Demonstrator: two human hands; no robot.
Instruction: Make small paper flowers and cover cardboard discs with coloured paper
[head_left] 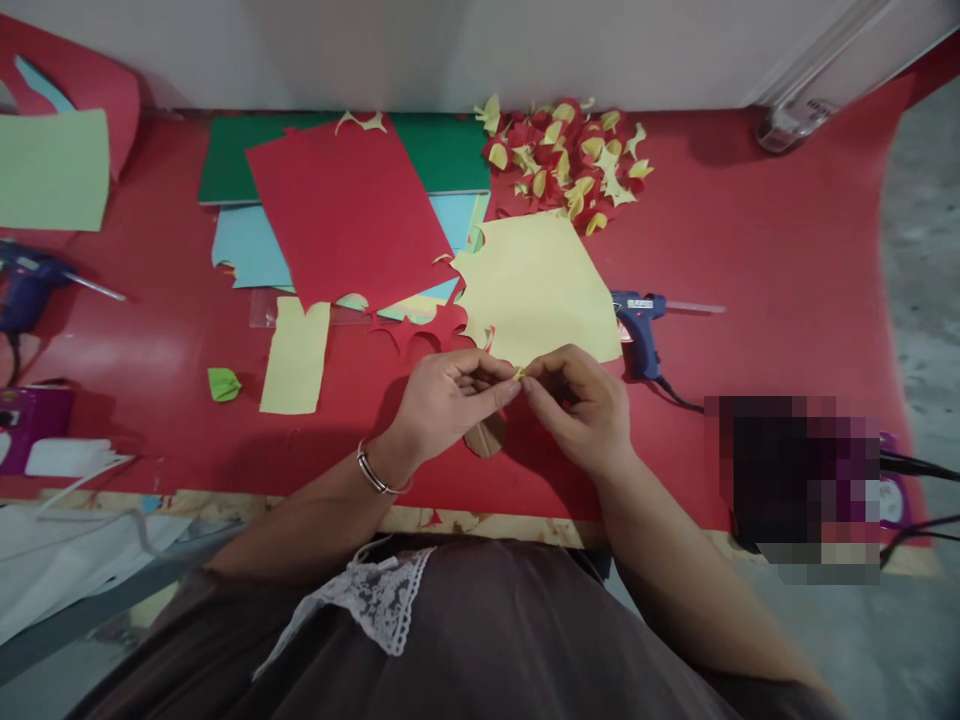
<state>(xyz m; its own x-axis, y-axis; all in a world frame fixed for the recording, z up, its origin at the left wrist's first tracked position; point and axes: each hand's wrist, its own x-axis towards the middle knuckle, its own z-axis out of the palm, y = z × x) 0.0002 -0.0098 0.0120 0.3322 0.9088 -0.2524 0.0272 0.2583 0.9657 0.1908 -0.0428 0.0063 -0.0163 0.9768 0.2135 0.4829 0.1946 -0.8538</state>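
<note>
Between my two hands is a small piece of yellow paper (pixel 518 373), pinched by the fingertips of both. My left hand (pixel 457 400), with a bracelet at the wrist, grips it from the left by thumb and forefinger. From the right, the thumb and forefinger of my right hand (pixel 581 405) meet it; its exact shape is mostly hidden. Under my left hand lies a brown cardboard piece (pixel 486 438), partly covered. Just beyond my fingers is a large yellow paper sheet (pixel 540 285) with cut edges. Red paper scraps (pixel 427 328) lie beside it.
A blue glue gun (pixel 641 330) rests right of the yellow sheet. Behind is a pile of red and yellow paper pieces (pixel 570 160). Left are a red sheet (pixel 352 215), a green sheet (pixel 225 160), a yellow strip (pixel 296 355) and another glue gun (pixel 30 285).
</note>
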